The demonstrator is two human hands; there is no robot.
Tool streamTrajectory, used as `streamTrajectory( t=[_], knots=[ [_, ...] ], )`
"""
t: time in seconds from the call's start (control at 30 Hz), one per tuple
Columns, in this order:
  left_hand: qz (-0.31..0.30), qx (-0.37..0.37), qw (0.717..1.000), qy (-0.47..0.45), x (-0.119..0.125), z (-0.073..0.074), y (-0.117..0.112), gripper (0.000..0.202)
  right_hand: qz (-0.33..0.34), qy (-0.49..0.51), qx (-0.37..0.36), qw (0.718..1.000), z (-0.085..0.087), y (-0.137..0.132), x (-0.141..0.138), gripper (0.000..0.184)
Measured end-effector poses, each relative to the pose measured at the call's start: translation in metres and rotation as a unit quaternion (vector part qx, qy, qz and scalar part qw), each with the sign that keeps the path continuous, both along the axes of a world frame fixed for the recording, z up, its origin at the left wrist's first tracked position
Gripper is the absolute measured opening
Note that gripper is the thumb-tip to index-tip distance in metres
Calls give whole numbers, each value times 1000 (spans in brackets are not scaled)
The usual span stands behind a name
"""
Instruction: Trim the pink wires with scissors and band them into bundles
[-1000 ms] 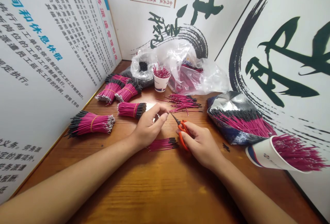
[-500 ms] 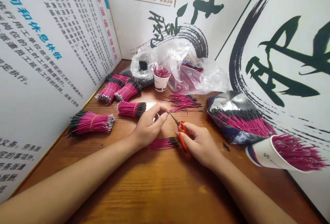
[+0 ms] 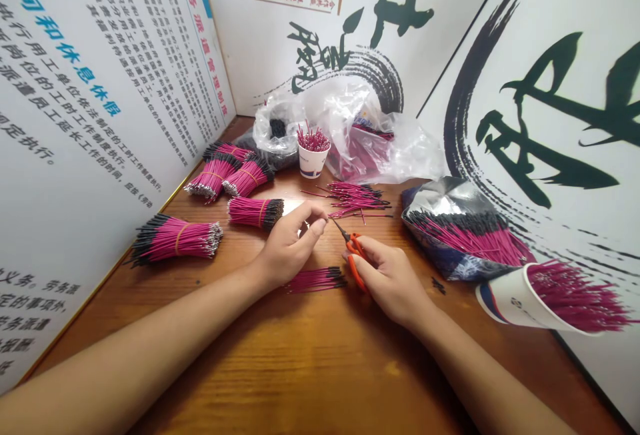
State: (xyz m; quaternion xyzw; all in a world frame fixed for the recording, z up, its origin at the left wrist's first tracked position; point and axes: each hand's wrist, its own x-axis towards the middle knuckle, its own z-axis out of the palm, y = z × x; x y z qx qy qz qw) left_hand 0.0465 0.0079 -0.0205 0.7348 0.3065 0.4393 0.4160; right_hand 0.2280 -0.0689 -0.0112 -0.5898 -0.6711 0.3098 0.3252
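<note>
My left hand [image 3: 290,241] rests on the wooden table [image 3: 310,368], thumb and forefinger pinched together near the scissor tips; what they pinch is too small to make out. My right hand [image 3: 393,278] grips small orange-handled scissors [image 3: 353,251], blades pointing up-left toward the left fingertips. A small loose pile of magenta wires with black ends [image 3: 317,279] lies between my wrists. More loose wires [image 3: 355,198] lie just beyond my hands.
Several banded bundles of magenta wires [image 3: 175,238] lie at the left. A paper cup of wires [image 3: 313,151] and clear plastic bags [image 3: 360,135] stand at the back. A foil bag of wires [image 3: 460,228] and a tipped cup [image 3: 530,298] sit right. Printed boards wall the table.
The scissors and my right hand shifted very slightly; my left hand keeps its pinch. Nothing else has moved.
</note>
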Motion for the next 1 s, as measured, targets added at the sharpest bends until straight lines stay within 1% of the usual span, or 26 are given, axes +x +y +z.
streamTrajectory(
  t=[0.17, 0.53, 0.83, 1.0],
  knots=[
    [-1, 1, 1000, 5, 0, 0, -1, 14, -1, 10, -7, 1000, -1, 0, 0, 22],
    [4, 11, 1000, 11, 0, -1, -1, 13, 15, -6, -20, 1000, 2, -1, -2, 28],
    [-9, -14, 1000, 3, 0, 1, -2, 12, 20, -13, -20, 1000, 2, 0, -1, 28],
    [-10, -8, 1000, -2, 0, 1, -1, 11, 18, -2, -22, 1000, 2, 0, 0, 28]
  ],
)
